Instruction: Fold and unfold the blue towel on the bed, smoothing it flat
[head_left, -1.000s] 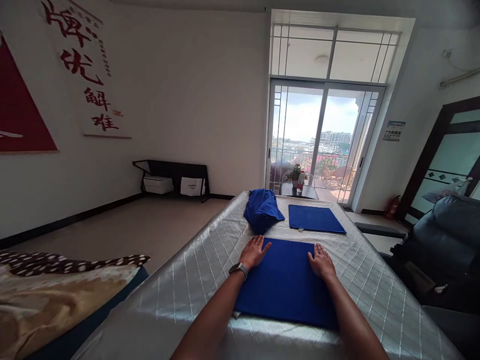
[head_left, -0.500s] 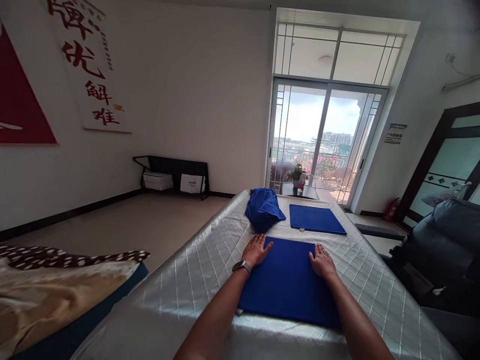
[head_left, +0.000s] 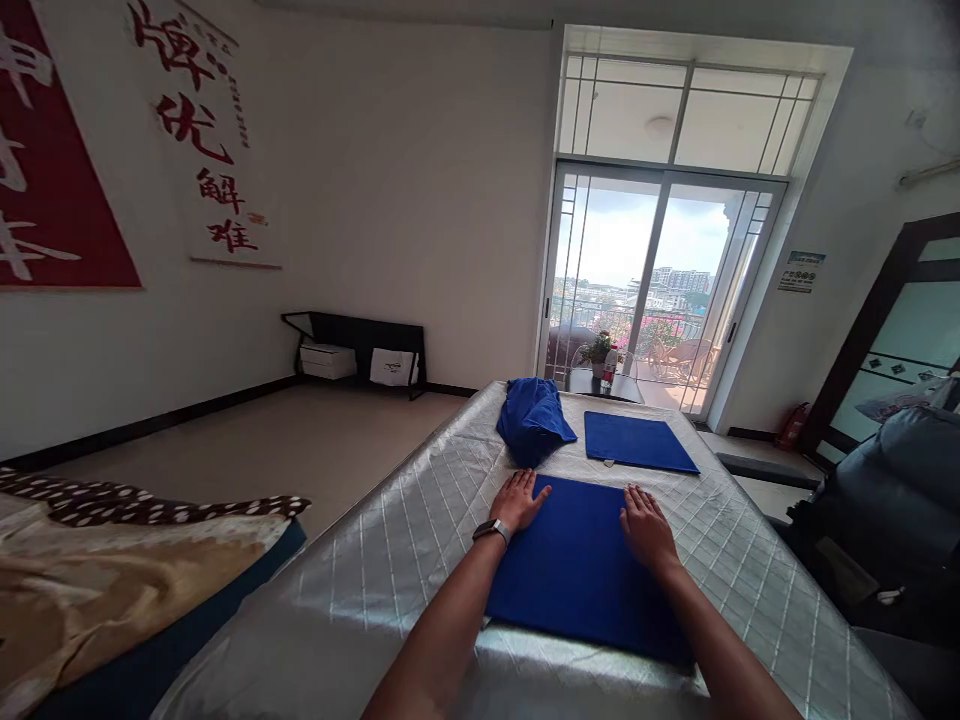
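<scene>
A flat, folded blue cloth [head_left: 581, 570] lies squarely in front of me on a silver quilted cover [head_left: 420, 520]. My left hand [head_left: 519, 500] rests flat on its far left corner, thumb spread toward the middle, a watch on the wrist. On the far right corner lies my right hand [head_left: 646, 525], palm down with fingers stretched out. Just beyond my left hand sits a crumpled blue cloth [head_left: 534, 418]. Farther off to the right is another flat folded blue cloth [head_left: 641, 442], with a small pale tag at its near edge.
A brown and tan blanket [head_left: 150, 570] lies at the left. Dark bags [head_left: 885, 500] stand along the right side. Past the far end are a small table [head_left: 622, 385] with a plant and bottle, and a glass sliding door [head_left: 637, 270]. A black bench [head_left: 360, 350] stands by the wall.
The view has turned slightly left. My right hand has shifted a little on the folded cloth, its fingers closer together; my left hand stays at its corner.
</scene>
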